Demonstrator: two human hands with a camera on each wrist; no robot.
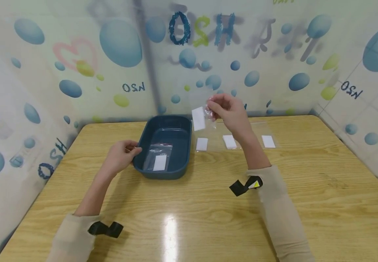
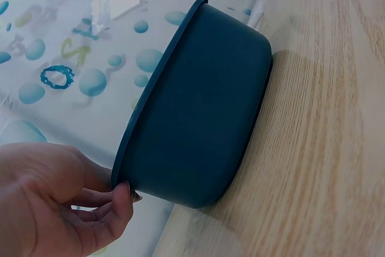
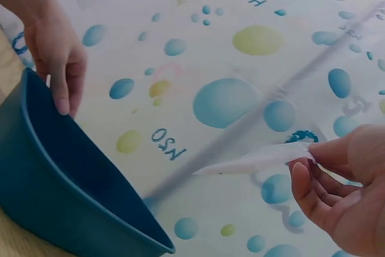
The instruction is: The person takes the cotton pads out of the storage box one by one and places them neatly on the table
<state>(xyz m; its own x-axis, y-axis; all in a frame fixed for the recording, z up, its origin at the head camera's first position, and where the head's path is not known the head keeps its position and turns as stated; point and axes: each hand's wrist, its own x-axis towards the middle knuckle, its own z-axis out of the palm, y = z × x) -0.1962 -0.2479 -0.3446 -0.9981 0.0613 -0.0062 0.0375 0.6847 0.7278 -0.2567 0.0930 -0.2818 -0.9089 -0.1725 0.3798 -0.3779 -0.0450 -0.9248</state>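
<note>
My left hand (image 1: 122, 155) pinches the left rim of a dark blue plastic bin (image 1: 190, 153), thumb over the edge; the left wrist view shows its fingertips (image 2: 123, 200) at the rim. Inside the bin lies a clear zip bag (image 1: 148, 160) with a white rectangle (image 1: 160, 162) in it. Raised to the right of the bin, my right hand (image 1: 229, 112) pinches another clear zip bag (image 3: 258, 159) by its edge, between thumb and fingers. That bag hangs near the bin's far right corner and holds a white rectangular piece (image 1: 198, 118).
On the wooden table (image 1: 215, 211), right of the bin, three white rectangles in clear bags lie in a row: one by the bin (image 1: 202, 144), a middle one (image 1: 229, 142) and a right one (image 1: 268, 141). A patterned wall covering (image 1: 162, 80) stands behind the table.
</note>
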